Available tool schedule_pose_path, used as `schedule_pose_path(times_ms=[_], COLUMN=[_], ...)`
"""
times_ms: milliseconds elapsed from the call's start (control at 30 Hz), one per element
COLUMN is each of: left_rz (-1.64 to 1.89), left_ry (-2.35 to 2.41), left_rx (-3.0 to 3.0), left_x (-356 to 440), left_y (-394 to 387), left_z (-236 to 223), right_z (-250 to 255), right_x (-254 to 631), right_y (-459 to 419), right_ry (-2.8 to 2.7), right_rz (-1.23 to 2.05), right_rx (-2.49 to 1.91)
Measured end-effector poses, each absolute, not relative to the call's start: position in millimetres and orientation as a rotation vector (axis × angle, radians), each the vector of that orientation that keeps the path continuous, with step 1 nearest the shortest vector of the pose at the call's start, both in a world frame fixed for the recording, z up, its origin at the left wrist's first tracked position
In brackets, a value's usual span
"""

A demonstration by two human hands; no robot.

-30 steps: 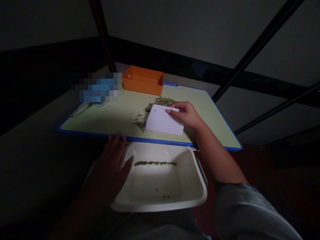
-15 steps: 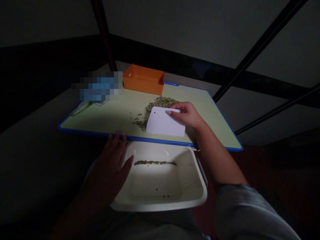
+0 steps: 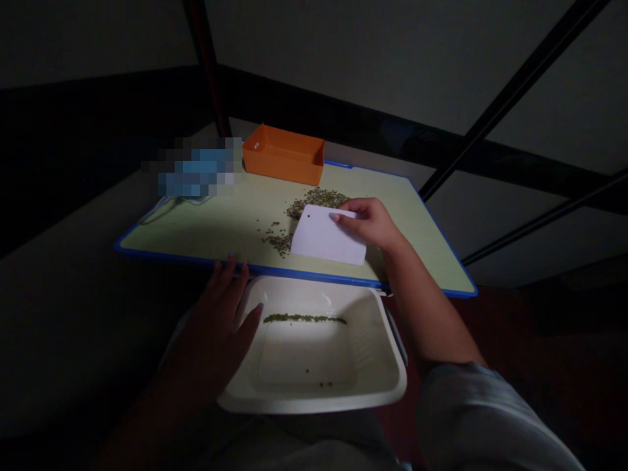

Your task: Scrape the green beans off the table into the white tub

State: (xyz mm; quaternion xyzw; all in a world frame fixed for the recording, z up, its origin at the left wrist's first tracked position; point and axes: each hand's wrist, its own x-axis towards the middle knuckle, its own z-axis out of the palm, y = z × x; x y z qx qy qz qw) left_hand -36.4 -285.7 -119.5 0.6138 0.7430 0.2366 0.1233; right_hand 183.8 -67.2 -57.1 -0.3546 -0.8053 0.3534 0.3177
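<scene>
My right hand (image 3: 370, 222) pinches the upper right edge of a white dough scraper (image 3: 326, 239), thumb on its near face. The scraper has a small hole in its upper left corner and is tilted over the table. Small green-brown beans (image 3: 324, 197) lie in a pile behind it, and a looser patch spreads to its left. Below the table edge is a white plastic basin (image 3: 304, 356), with a line of beans (image 3: 304, 318) along its far inner side and a few on its floor. My left hand (image 3: 226, 314), fingers spread, rests over the basin's left rim by the table edge.
The pale yellow tabletop (image 3: 216, 229) has a blue edge. An orange bin (image 3: 284, 160) stands at its back, and a pixelated blue object (image 3: 196, 171) lies at the left. A dark-framed panelled wall (image 3: 343, 52) rises behind. The room is dim.
The scraper has shifted slightly right and away from the near edge, with my right hand on it. My left hand and the basin look unchanged.
</scene>
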Motion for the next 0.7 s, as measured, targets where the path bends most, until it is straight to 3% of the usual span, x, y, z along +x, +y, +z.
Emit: schedule_pose_path(times_ms=[700], left_rz=[0.644], left_ry=[2.158], left_rx=[1.785], left_x=[-35.0], left_y=[-286.8], left_z=[-118.3], right_z=[-67.1], right_x=[174.5], right_y=[-68.9], right_ry=[-2.13], right_rz=[0.936], right_rx=[-0.92])
